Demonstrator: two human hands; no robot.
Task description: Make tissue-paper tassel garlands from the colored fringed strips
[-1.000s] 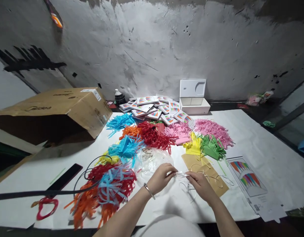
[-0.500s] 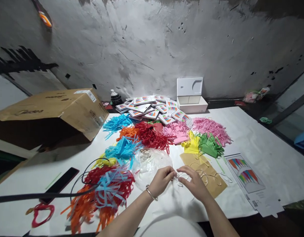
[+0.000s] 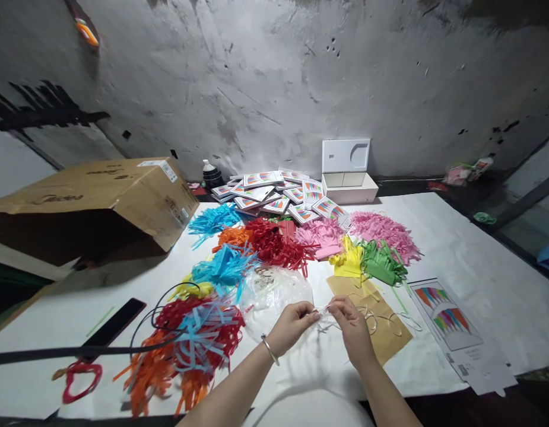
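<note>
White string [image 3: 323,311] runs between left grip [image 3: 294,324] and right grip [image 3: 353,327].

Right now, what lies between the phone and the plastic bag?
The head view shows a heap of coloured strips and a dark cable between them.

A scuffed grey wall [image 3: 274,89] stands behind the white-covered table [image 3: 461,243].

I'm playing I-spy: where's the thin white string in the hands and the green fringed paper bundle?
Thin white string [image 3: 323,311], head view: its held stretch.
Green fringed paper bundle [image 3: 383,264], head view: its middle.
</note>
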